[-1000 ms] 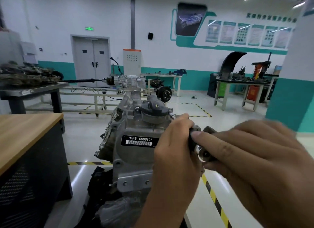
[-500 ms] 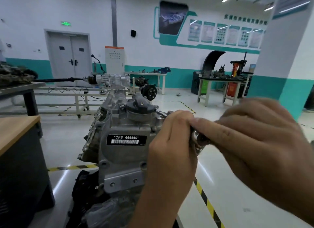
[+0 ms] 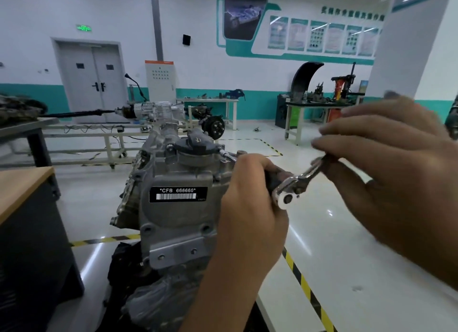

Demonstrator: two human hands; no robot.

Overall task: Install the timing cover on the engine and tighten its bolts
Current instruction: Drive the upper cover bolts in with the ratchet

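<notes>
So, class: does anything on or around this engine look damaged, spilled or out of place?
Nothing stands out. The engine sits upright, its label straight. The left hand steadies the ratchet; the right hand holds its handle.

**Head cam: close over engine, facing workshop**

One view only, worn on your head. It looks forward and slightly down, very near the engine [image 3: 178,200] and both hands, wide-angle, with the double doors [image 3: 92,82] far behind.
</notes>
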